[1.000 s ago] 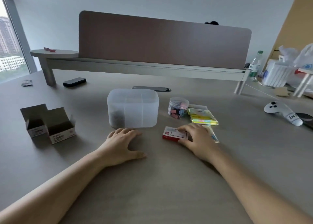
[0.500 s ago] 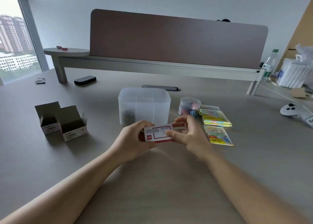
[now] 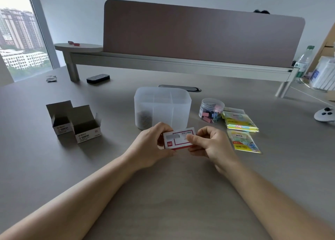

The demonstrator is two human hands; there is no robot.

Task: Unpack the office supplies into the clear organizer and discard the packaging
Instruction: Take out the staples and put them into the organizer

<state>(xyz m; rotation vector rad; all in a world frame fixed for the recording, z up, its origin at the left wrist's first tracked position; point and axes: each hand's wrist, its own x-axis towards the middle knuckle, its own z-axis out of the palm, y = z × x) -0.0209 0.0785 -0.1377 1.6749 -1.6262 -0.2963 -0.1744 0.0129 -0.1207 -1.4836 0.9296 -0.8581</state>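
A small red-and-white staple box (image 3: 178, 139) is held above the desk between both hands. My left hand (image 3: 153, 145) grips its left end and my right hand (image 3: 211, 143) pinches its right end, thumb on the top face. Just behind stands the clear organizer (image 3: 162, 109), divided into compartments, with small grey pieces in its front left one. Two opened cardboard boxes (image 3: 76, 123) stand empty to the left. To the right are a round clear jar of coloured binder clips (image 3: 211, 110) and packs of sticky notes (image 3: 239, 121) and index tabs (image 3: 244, 143).
A raised shelf with a brown divider panel (image 3: 199, 32) runs across the back of the desk. A black case (image 3: 97, 78) lies under it at left, a white controller (image 3: 324, 114) and a water bottle (image 3: 303, 63) at the far right.
My right hand lifted the red-and-white box off the desk. My left hand left the desktop and took hold of the box's other end. Both now hold it in front of the organizer.
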